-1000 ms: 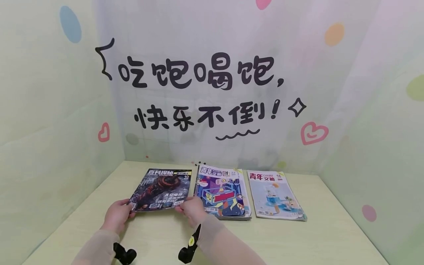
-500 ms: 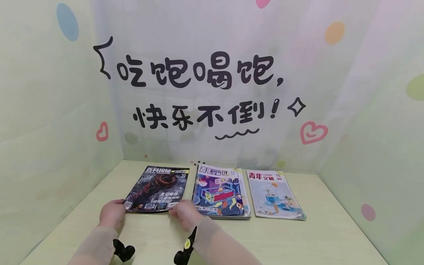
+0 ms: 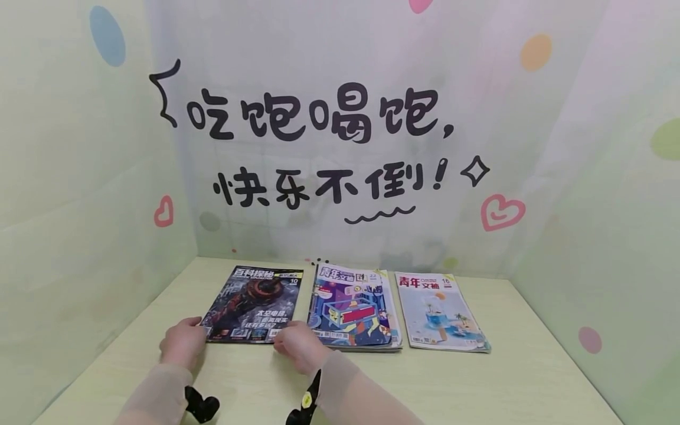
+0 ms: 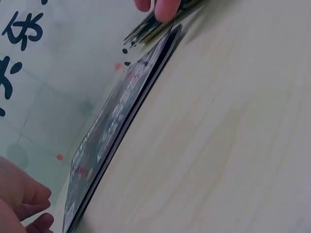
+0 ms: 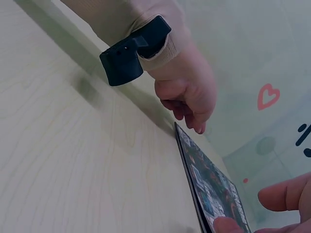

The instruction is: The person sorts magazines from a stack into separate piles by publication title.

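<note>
A dark-covered magazine [image 3: 252, 304] lies flat at the table's left, its near edge toward me. My left hand [image 3: 183, 342] is beside its near left corner, fingers loosely bent; the right wrist view shows the left hand [image 5: 189, 97] just off that corner, holding nothing. At the near right corner is my right hand [image 3: 301, 345]. In the right wrist view, the right hand [image 5: 291, 194] has thumb and fingers apart; whether a fingertip touches the cover, I cannot tell. From the left wrist view, the magazine's edge [image 4: 129, 114] looks slightly parted into layers.
To the right lies a small stack of magazines [image 3: 353, 307] with a purple and blue cover. Beyond it is a light blue magazine [image 3: 443, 313]. All rest on a pale wooden table [image 3: 478, 389], walled by printed cloth [image 3: 340, 242] behind and at both sides.
The dark magazine shifted slightly left and its near edge lowered flat onto the table. Both hands held its near corners earlier; now they have let go there.
</note>
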### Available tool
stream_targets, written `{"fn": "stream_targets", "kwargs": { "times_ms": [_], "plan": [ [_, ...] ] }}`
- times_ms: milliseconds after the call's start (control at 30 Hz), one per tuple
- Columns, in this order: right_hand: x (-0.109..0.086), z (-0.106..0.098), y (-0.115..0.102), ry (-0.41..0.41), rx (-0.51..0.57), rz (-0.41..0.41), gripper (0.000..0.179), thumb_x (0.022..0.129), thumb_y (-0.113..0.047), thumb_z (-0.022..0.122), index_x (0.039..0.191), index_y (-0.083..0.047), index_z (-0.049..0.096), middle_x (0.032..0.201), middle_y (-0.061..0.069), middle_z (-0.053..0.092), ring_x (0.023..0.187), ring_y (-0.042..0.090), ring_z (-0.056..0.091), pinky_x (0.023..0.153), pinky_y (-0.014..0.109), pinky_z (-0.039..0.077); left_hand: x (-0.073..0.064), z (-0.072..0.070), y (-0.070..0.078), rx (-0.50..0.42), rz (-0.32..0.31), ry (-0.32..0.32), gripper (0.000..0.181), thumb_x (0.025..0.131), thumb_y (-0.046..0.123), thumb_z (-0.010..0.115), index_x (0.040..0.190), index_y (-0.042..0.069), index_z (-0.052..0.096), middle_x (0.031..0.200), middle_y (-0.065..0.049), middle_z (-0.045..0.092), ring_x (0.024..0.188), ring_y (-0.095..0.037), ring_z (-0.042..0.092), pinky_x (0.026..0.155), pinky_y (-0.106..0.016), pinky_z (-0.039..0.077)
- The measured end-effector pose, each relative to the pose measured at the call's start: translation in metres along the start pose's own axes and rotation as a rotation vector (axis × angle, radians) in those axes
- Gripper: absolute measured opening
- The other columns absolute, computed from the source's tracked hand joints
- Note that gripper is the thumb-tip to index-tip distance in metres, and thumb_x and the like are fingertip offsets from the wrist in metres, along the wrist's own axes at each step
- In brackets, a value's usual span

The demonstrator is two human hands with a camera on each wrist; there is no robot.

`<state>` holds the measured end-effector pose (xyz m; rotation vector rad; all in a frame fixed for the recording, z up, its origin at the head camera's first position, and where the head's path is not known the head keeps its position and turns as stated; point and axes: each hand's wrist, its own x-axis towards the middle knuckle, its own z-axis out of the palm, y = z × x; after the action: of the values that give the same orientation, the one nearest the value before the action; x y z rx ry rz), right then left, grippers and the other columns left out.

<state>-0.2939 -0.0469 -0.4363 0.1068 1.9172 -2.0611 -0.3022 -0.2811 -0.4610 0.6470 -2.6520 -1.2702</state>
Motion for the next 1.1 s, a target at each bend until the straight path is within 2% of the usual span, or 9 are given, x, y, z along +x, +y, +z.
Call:
{"fn": "stream_targets", "kwargs": {
  "times_ms": [33, 167, 333, 400, 567, 767, 1100],
  "plan": [
    [-0.002, -0.003, -0.002, -0.008, -0.013, -0.002, 0.062, 0.081, 0.008, 0.057, 0.139, 0.013, 0.036, 0.131, 0.026, 0.047, 0.094, 0.025, 0.057, 0.087, 0.038, 0.051, -0.002, 0.002, 0.002, -0.012, 0.016, 0.008, 0.050, 0.094, 0.020, 0.038, 0.138, -0.003, 0.044, 0.137, -0.035, 0.038, 0.119, -0.057, 0.031, 0.096, -0.063, 0.030],
    [-0.008, -0.019, -0.006, -0.019, -0.075, -0.053, 0.059, 0.082, 0.003, 0.058, 0.138, 0.010, 0.041, 0.127, 0.022, 0.052, 0.096, 0.027, 0.061, 0.089, 0.041, 0.050, -0.010, 0.014, 0.018, -0.062, 0.117, 0.019, 0.045, 0.095, 0.019, 0.042, 0.133, -0.005, 0.051, 0.135, -0.032, 0.045, 0.123, -0.050, 0.039, 0.101, -0.059, 0.032],
    [-0.012, -0.045, -0.010, -0.048, -0.108, -0.119, 0.053, 0.086, 0.000, 0.056, 0.137, 0.011, 0.043, 0.131, 0.026, 0.051, 0.106, 0.032, 0.060, 0.091, 0.042, 0.051, -0.027, 0.031, 0.043, -0.086, 0.233, -0.018, 0.042, 0.094, 0.014, 0.046, 0.129, -0.007, 0.054, 0.133, -0.031, 0.049, 0.124, -0.047, 0.042, 0.100, -0.056, 0.036],
    [-0.014, -0.056, -0.011, -0.052, -0.125, -0.128, 0.051, 0.089, -0.002, 0.056, 0.137, 0.009, 0.044, 0.131, 0.024, 0.052, 0.108, 0.032, 0.059, 0.093, 0.044, 0.049, -0.034, 0.039, 0.052, -0.099, 0.254, -0.035, 0.040, 0.094, 0.014, 0.048, 0.128, -0.006, 0.055, 0.131, -0.029, 0.052, 0.121, -0.045, 0.046, 0.098, -0.055, 0.038],
    [-0.019, -0.086, -0.013, -0.030, -0.183, -0.168, 0.047, 0.093, -0.008, 0.055, 0.137, 0.005, 0.047, 0.134, 0.022, 0.050, 0.107, 0.031, 0.058, 0.096, 0.051, 0.045, -0.049, 0.062, 0.067, -0.145, 0.277, -0.072, 0.037, 0.093, 0.015, 0.051, 0.125, -0.004, 0.059, 0.126, -0.025, 0.057, 0.115, -0.041, 0.052, 0.095, -0.053, 0.042],
    [-0.021, -0.121, -0.013, 0.021, -0.182, -0.212, 0.048, 0.094, -0.008, 0.053, 0.139, 0.006, 0.043, 0.134, 0.023, 0.049, 0.105, 0.031, 0.057, 0.093, 0.049, 0.047, -0.062, 0.089, 0.080, -0.193, 0.297, -0.107, 0.033, 0.094, 0.013, 0.053, 0.121, -0.004, 0.062, 0.120, -0.023, 0.062, 0.111, -0.039, 0.056, 0.092, -0.051, 0.045],
    [-0.025, -0.170, -0.006, 0.255, -0.205, -0.211, 0.045, 0.095, -0.009, 0.051, 0.137, 0.007, 0.044, 0.132, 0.025, 0.050, 0.114, 0.034, 0.052, 0.099, 0.050, 0.044, -0.081, 0.125, 0.091, -0.301, 0.295, -0.118, 0.032, 0.091, 0.009, 0.056, 0.118, -0.006, 0.063, 0.111, -0.020, 0.064, 0.104, -0.033, 0.058, 0.091, -0.047, 0.048]
  ]
}}
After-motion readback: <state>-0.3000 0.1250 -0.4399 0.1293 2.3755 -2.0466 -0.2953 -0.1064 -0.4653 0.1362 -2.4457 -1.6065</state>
